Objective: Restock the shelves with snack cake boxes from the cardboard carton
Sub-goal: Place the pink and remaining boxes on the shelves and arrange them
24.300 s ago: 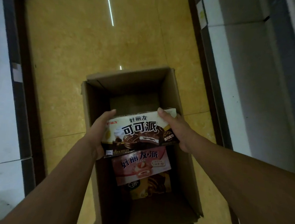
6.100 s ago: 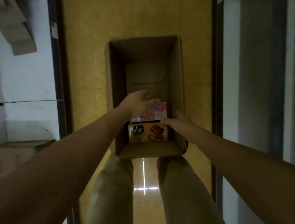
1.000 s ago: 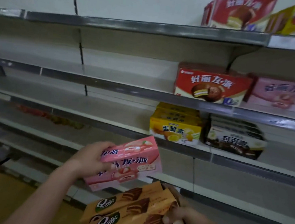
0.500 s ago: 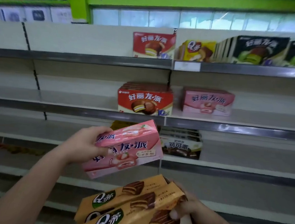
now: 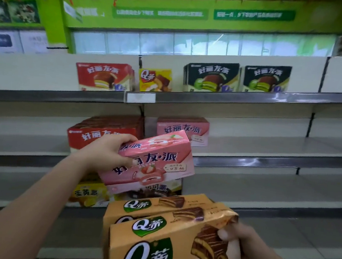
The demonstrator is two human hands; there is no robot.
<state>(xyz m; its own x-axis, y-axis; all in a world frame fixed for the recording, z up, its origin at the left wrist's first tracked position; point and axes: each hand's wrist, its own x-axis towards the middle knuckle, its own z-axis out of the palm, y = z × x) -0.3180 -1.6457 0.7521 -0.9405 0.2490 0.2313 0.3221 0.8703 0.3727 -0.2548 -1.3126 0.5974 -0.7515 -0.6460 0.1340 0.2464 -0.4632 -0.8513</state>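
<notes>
Head camera, snack aisle, read left to right.

**Desk:** How far along are you?

**Stocker:** Partway, by my reckoning. At centre left of the frame, my left hand [image 5: 106,155] wraps thumb and fingers round the left end of one pink box [image 5: 155,165], tilted and clear of the shelves. At lower right, my right hand [image 5: 244,249] curls round the end of two orange packs [image 5: 167,241], one lying on the other. That makes three in hand, none of them yet shelved. The carton is out of frame, so I cannot say what is left in it.

**Desk:** And the count on the shelves?

**Stocker:** Top shelf [image 5: 250,98]: one red box [image 5: 103,77], one yellow box [image 5: 154,80], one dark green-tea box [image 5: 211,76] and a second dark box [image 5: 267,78] beside it. On the middle level there is a red stack [image 5: 102,133] whose number I cannot tell. Right of it stands one shelved pink box [image 5: 183,129], the likely home for mine. Below, partly hidden by my load, are one egg-yolk box [image 5: 87,194] and one cocoa box [image 5: 157,189]. Long bare runs right of centre suggest plenty left to fill.
</notes>
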